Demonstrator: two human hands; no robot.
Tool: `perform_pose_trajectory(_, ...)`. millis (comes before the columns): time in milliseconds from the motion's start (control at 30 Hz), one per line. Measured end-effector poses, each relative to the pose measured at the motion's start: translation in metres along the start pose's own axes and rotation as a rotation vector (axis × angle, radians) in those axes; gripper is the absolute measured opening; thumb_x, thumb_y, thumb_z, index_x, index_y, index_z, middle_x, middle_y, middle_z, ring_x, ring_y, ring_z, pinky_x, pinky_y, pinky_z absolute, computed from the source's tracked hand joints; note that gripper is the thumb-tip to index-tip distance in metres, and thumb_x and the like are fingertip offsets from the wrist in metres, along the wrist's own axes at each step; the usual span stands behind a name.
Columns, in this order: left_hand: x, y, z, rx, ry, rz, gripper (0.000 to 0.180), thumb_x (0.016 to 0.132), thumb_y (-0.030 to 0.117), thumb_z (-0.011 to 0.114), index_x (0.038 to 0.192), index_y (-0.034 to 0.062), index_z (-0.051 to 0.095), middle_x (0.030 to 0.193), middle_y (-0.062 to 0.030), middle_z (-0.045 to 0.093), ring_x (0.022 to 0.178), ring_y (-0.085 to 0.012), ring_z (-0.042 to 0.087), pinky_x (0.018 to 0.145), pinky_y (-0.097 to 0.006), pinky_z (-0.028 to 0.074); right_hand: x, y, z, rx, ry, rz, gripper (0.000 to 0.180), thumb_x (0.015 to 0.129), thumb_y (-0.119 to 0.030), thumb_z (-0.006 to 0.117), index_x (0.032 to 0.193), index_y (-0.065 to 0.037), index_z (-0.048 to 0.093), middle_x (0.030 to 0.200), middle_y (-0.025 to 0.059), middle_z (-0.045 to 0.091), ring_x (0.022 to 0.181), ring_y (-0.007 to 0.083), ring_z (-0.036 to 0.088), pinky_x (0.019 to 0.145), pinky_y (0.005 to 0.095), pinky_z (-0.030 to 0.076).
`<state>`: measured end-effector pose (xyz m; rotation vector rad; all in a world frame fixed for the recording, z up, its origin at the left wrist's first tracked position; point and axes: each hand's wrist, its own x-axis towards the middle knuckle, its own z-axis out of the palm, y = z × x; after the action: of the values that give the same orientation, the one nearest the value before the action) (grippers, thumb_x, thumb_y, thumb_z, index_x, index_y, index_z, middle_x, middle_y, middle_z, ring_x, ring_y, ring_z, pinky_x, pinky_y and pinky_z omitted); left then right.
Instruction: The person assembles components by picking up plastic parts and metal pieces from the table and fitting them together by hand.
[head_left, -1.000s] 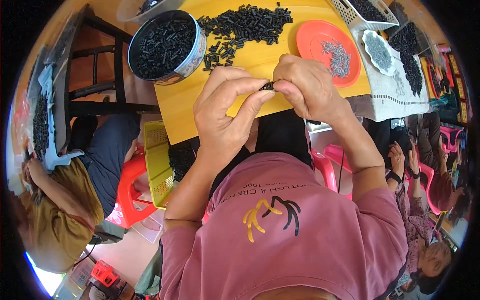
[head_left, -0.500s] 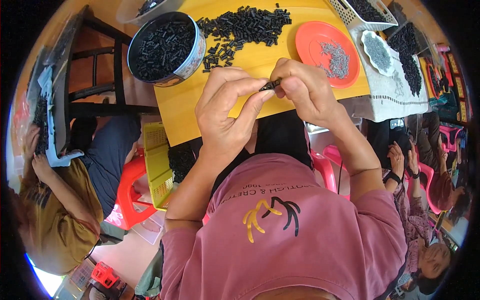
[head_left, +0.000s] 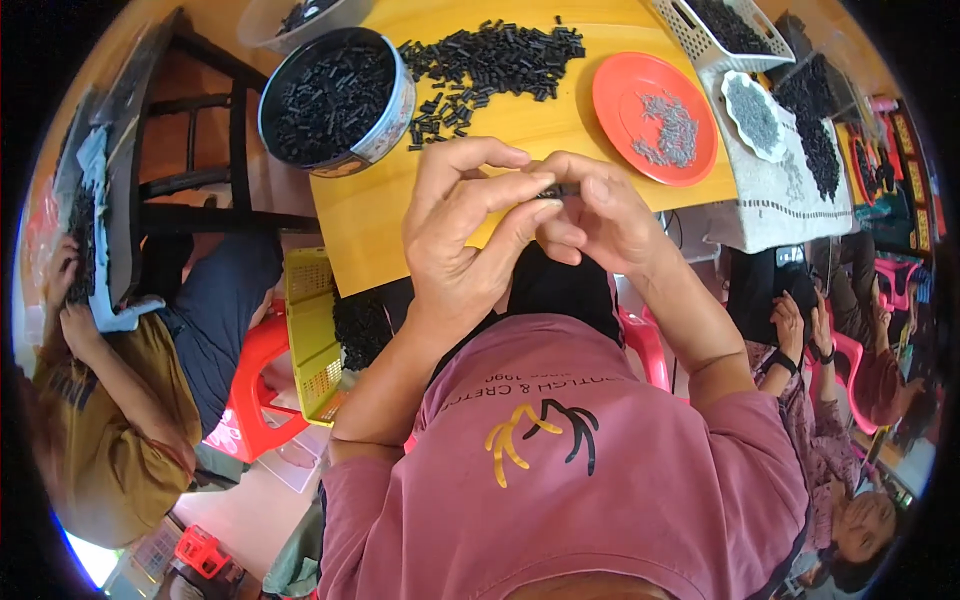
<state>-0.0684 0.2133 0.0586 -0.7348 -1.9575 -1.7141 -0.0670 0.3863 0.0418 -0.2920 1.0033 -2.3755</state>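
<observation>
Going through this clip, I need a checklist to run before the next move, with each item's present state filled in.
1. Left hand pinches the small black piece between thumb and finger: ok.
2. Right hand grips the piece too: cannot tell; its fingers are close, but contact is hidden.
3. Piece's far end visible: not ok, fingers cover it.
4. Silver bits present on the red plate: ok.
5. All black pieces inside the round tin: not ok, many lie on the yellow table.

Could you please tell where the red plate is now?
In the head view, the red plate is on the right side of the yellow table, beyond the right hand, between the heap of black pieces and the white wavy-edged dish.
</observation>
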Motion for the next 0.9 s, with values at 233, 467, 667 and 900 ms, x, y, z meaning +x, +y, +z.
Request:
perform_pose_trajectory(233,-0.009,0.006,0.002,-0.183,-0.022,0.036,0.021,0.073,-0.007,0.073,0.092,0.0004,0.067,0.095,-0.0123,0.063,0.093,-0.0284,0.064,0.077,-0.035,0.053,-0.006,0.013,0.01,0.262,-0.027,0.083,0.045,0.083,-0.037,0.074,0.109,-0.005,0.057,0.076,-0.0034,0.05,0.056,0.0013,0.04,0.05,0.0196,0.039)
perform_pose_trajectory(467,-0.021,0.007,-0.011,-0.117,0.013,0.056,0.022,0.072,-0.007,0.072,0.093,-0.0014,0.067,0.094,-0.0139,0.064,0.09,-0.0301,0.066,0.074,-0.035,0.054,0.004,0.038,0.019,0.398,-0.115,0.162,0.055,0.083,-0.037,0.074,0.124,-0.01,0.049,0.074,-0.0055,0.043,0.055,0.0017,0.041,0.049,0.0187,0.039)
perform_pose_trajectory(667,-0.04,-0.008,-0.044,0.031,0.015,-0.105,0.02,0.075,-0.008,0.07,0.093,0.0002,0.067,0.095,-0.0129,0.065,0.09,-0.0254,0.065,0.078,-0.034,0.052,0.02,0.049,0.024,0.267,-0.015,0.313,0.035,0.092,-0.032,0.064,0.116,-0.009,0.052,0.074,-0.0031,0.046,0.053,0.0049,0.042,0.048,0.0211,0.042)
perform_pose_trajectory(900,-0.12,-0.042,-0.141,0.307,0.282,-0.507,0.016,0.084,-0.003,0.067,0.1,-0.0009,0.066,0.096,-0.0071,0.062,0.093,-0.0143,0.059,0.081,-0.025,0.047,0.058,0.058,-0.034,-0.884,0.312,-0.093,0.018,0.091,-0.017,0.066,0.098,-0.001,0.065,0.084,0.002,0.063,0.067,0.0087,0.058,0.06,0.0237,0.047)
